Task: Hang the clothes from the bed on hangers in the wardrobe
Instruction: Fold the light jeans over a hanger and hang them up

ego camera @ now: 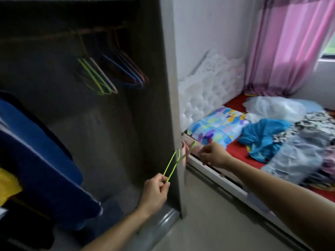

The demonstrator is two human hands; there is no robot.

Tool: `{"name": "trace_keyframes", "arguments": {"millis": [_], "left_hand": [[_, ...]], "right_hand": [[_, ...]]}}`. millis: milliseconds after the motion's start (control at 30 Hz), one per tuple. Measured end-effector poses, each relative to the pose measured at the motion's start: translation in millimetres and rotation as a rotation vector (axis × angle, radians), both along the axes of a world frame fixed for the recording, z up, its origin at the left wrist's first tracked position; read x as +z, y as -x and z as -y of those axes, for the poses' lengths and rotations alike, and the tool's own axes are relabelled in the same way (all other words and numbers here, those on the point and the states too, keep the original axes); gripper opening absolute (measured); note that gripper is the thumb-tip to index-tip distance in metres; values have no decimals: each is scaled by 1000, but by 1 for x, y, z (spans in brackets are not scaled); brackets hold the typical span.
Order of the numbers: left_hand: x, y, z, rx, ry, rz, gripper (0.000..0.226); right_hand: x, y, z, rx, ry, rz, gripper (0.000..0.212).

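Holding a green hanger (pixel 172 166) between both hands right now, low down at the front edge of the wardrobe (pixel 170 105) side panel. My left hand (pixel 156 192) has its grip pinched on the hanger's lower end, thumb and fingers curled round the wire. My right hand (pixel 213 154) is up at the other end, just off the bed's edge. Its grip looks curled on the hanger there too, though that bit is pretty blurry.

Inside the wardrobe a bunch of spare hangers (pixel 101 77) (green, pink, blue) hang on the rail (pixel 101 30), and a blue garment (pixel 36 151) hangs over on the left side.

The clothes pile (pixel 299 142) sits on the bed (pixel 243 151), well to the right of my hands, on the red sheet. A teal piece lies at its near edge, patterned stuff behind it. A colourful pillow (pixel 215 127) lies at the head end next to the pile, with a clear plastic bag (pixel 272 107) behind and a pink curtain (pixel 290 42) hanging beyond that.
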State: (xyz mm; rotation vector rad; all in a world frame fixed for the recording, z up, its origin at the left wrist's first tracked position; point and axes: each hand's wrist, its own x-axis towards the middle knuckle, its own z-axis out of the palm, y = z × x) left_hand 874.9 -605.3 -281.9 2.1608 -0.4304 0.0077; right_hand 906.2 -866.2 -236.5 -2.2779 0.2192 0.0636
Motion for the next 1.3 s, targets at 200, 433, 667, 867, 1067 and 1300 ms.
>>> {"name": "trace_keyframes", "arguments": {"millis": [200,433,667,867,1067,1300], "left_hand": [[-40,7,186,-213,-160,-43,13],[-49,35,380,-509,-223,8,16],[-55,-12,497,-620,-258,7,17],[-95,-98,604,-664,-342,-93,15],[-128,-185,717,-736,-544,-139,14],[-154,-224,841,-800,-676,-183,26]], "right_hand": [[-33,72,150,-245,-451,-120,10],[-53,127,316,-587,-597,-86,20],[-72,147,461,-965,-527,156,25],[-105,124,580,-1262,-547,182,37],[-133,86,683,-1405,-599,120,21],[-182,83,781,-1567,-561,-55,24]]}}
